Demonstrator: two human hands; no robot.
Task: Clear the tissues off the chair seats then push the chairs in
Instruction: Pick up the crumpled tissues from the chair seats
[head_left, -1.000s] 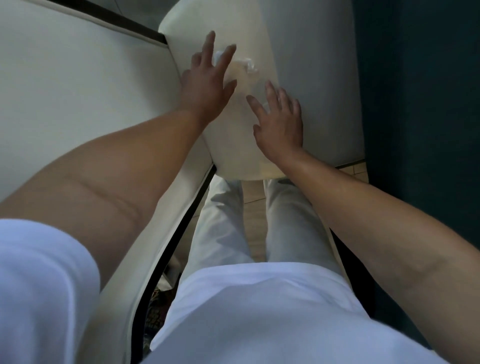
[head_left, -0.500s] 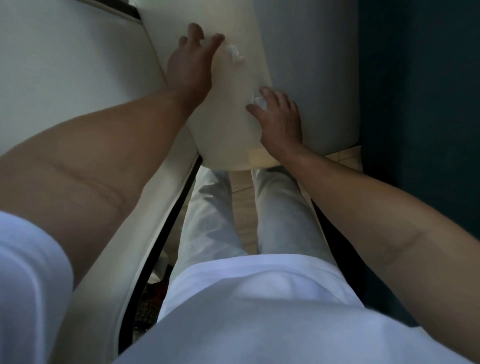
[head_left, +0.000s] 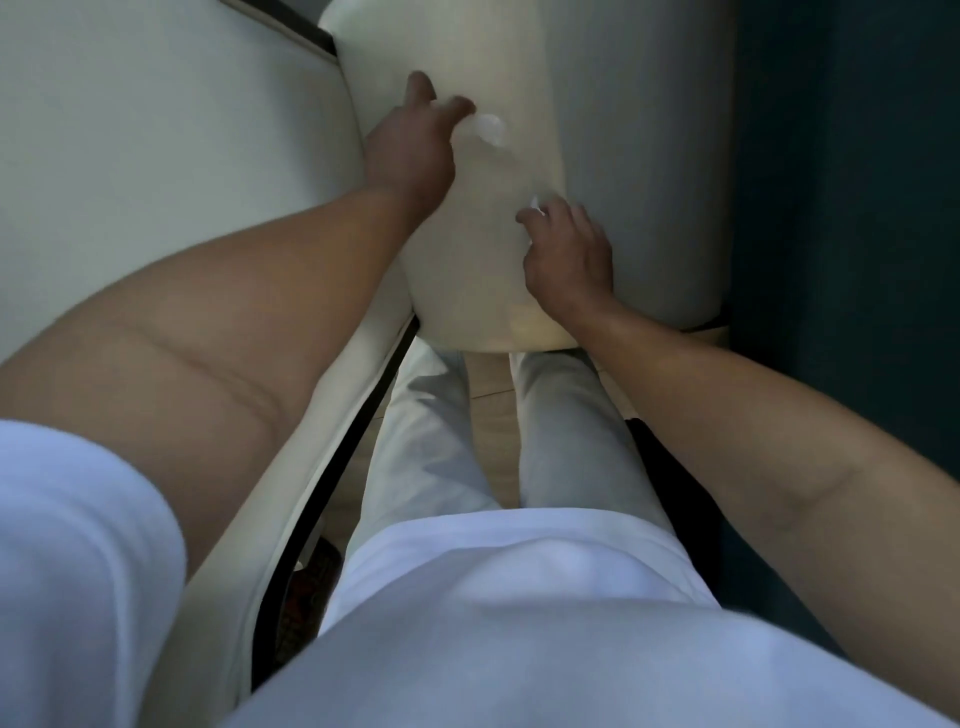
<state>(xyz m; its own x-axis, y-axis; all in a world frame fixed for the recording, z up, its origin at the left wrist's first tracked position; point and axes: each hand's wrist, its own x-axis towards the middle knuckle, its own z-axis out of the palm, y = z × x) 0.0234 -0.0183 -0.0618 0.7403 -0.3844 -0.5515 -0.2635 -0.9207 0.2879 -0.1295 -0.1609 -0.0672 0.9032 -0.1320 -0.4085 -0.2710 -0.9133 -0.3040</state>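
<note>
A cream chair seat (head_left: 467, 270) lies straight ahead of me, its pale backrest (head_left: 639, 156) on the right. A small crumpled white tissue (head_left: 489, 128) rests on the far part of the seat. My left hand (head_left: 413, 148) reaches over it with curled fingers, and the fingertips touch the tissue's left edge; whether they grip it is unclear. Nearer to me, my right hand (head_left: 569, 254) is closed over a second tissue (head_left: 535, 208), and only white scraps show past the fingers.
A white table top (head_left: 156, 156) fills the left side, its edge running beside my left arm. A dark teal wall (head_left: 852, 208) stands close on the right. My legs and a strip of tan floor (head_left: 491, 415) are below the seat's front edge.
My left hand has curled and come onto the far tissue. My right hand's fingers have closed over the near tissue. The view has shifted slightly.
</note>
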